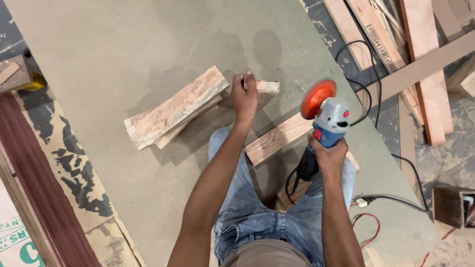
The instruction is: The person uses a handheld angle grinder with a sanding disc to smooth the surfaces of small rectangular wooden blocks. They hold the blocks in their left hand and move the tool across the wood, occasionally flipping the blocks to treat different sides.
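My left hand (245,94) grips a short pale wooden piece (267,86) lying on the large grey-brown board (148,44). My right hand (328,154) holds a blue and grey angle grinder (330,121) by its body, its orange sanding disc (317,98) tilted up and off the wood. A longer wooden plank (277,139) lies between my hands, across my knees. A stack of wooden pieces (173,110) lies to the left of my left hand.
The grinder's black cable (376,94) loops right toward a plug (362,202) and a red wire (368,230). Long planks (425,64) lie at top right. A dark wooden beam (39,188) runs along the left. A small wooden box (449,205) sits at right.
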